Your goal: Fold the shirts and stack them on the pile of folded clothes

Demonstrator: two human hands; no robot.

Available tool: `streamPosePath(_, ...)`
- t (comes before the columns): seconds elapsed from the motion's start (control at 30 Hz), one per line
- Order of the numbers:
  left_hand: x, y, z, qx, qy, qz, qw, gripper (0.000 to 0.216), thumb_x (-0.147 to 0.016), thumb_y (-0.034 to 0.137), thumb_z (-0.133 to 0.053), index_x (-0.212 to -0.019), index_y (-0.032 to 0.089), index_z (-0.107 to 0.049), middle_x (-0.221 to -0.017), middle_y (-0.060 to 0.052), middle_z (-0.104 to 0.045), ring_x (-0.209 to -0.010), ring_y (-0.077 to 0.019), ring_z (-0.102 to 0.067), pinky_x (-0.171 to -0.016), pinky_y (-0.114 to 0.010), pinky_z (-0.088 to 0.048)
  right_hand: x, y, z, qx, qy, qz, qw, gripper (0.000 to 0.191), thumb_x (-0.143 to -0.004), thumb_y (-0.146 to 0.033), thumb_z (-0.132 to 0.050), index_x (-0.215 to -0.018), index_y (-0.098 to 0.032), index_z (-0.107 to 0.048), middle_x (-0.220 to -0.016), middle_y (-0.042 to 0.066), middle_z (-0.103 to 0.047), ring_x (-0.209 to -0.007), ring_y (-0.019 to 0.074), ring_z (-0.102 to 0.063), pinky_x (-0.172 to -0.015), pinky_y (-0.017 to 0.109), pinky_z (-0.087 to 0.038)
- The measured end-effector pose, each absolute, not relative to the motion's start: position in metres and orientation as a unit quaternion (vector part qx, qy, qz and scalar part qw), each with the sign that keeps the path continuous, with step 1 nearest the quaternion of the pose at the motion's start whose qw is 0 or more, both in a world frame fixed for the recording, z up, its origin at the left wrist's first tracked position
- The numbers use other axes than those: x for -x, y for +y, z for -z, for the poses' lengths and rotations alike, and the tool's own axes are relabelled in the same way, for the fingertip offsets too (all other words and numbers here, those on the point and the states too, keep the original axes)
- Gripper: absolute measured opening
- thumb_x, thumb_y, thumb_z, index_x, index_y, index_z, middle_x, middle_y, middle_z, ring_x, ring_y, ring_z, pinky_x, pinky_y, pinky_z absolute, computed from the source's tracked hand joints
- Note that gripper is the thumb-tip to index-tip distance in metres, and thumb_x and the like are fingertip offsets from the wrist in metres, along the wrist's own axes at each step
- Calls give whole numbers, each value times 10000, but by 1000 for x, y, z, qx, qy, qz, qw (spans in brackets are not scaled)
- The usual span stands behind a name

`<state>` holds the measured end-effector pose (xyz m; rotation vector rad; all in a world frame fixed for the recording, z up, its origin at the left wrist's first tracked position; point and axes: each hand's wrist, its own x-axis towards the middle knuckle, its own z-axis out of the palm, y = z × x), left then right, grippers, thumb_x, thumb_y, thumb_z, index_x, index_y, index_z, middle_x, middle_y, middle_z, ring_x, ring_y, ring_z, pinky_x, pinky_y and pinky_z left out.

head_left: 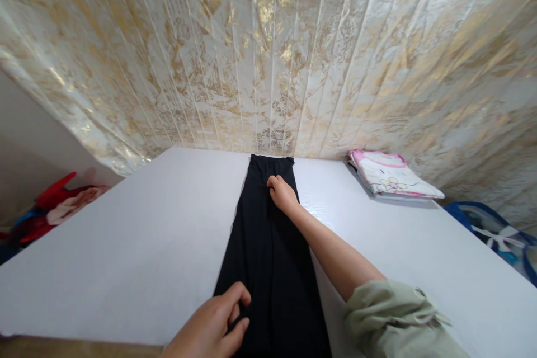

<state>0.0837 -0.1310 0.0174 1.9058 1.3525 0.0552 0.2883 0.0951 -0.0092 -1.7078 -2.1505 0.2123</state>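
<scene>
A long black garment, which looks like a pair of trousers (255,246), lies lengthwise on the white table (168,246), its gathered waist end at the far edge. Near that end my right hand (282,193) is closed, its fingertips pinching the black cloth. My left hand (222,319) is at the near left side of the garment, fingers curled round a fold of the cloth. The near end of the trousers runs out of the bottom of the view. Loose creases run down the middle of the fabric.
At the back right of the table lies a folded stack of clothes (388,176), a white flowered top uppermost. Beyond the right edge is a clear bag with blue trim (499,235). Red and pink clothes (59,207) lie off the left edge. A gold-patterned curtain (260,56) hangs behind.
</scene>
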Motion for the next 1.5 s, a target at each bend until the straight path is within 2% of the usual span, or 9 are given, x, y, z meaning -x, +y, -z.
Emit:
streamPosePath(0.13,-83,-138,-24,-721,528,6,448,276,-803,269,-534,-1076,231,-523,-676,61,-550,-575,-112,-515,-551,-204,-361,-289,97,9,617,-758,-87,190,375,-838,-56,-414,-1123,-247,-565,-1123,44,-551,-942,171,-577,-792,254,-427)
streamPosePath(0.23,-75,-133,-28,-707,535,-4,463,182,-868,338,-445,-939,221,-564,-661,45,-585,-511,-115,-520,-512,-220,-357,-292,98,5,621,-754,-90,194,462,-819,-21,-405,-1195,-248,-549,-1165,51,-548,-970,165,-587,-810,250,-434)
streamPosePath(0.33,-61,-109,-28,-737,566,-74,363,223,-884,351,-401,-827,212,-566,-692,18,-601,-630,-147,-572,-594,-240,-387,-295,97,0,640,-737,-72,206,438,-877,-71,-394,-1250,-242,-547,-1210,76,-545,-1032,188,-578,-848,276,-440)
streamPosePath(0.5,-49,-63,-10,-737,634,-125,197,165,-875,325,-437,-932,204,-533,-912,-32,-615,-810,-181,-592,-706,-275,-404,-291,85,10,594,-782,-36,186,366,-961,-319,-452,-1308,-289,-563,-1346,67,-521,-1224,218,-475,-1010,345,-372)
streamPosePath(0.67,-59,-53,1,-745,636,-109,167,90,-874,273,-449,-836,211,-501,-839,-11,-596,-756,-165,-568,-663,-256,-364,-288,76,34,589,-790,-18,170,432,-958,-249,-443,-1387,-240,-498,-1410,78,-501,-1319,211,-396,-1084,366,-302)
streamPosePath(0.87,-49,-54,-3,-756,620,-82,194,134,-869,240,-423,-759,213,-494,-743,4,-584,-675,-158,-545,-626,-262,-345,-289,81,32,598,-782,-35,175,441,-961,-245,-422,-1396,-239,-491,-1444,78,-465,-1320,224,-404,-1067,362,-333)
streamPosePath(1.07,-52,-18,-9,-790,575,-159,140,245,-935,314,-396,-1016,179,-583,-1049,-85,-633,-987,-223,-600,-862,-346,-443,-281,117,1,634,-748,-49,189,443,-969,-285,-396,-1406,-305,-470,-1410,73,-477,-1225,226,-483,-980,349,-399)
streamPosePath(1.27,-81,42,4,-827,541,-132,76,504,-934,349,-470,-1409,183,-442,-1501,-93,-428,-1385,-257,-369,-1145,-420,-282,-264,160,-6,670,-724,-53,155,414,-950,-285,-416,-1342,-321,-543,-1289,87,-565,-1147,251,-535,-904,360,-420)
streamPosePath(1.5,-81,60,34,-832,540,-111,53,609,-948,503,-402,-1484,219,-349,-1561,-47,-300,-1437,-266,-285,-1176,-489,-223,-257,202,4,687,-711,-50,142,382,-952,-395,-430,-1303,-353,-575,-1246,70,-609,-1144,242,-550,-940,369,-389)
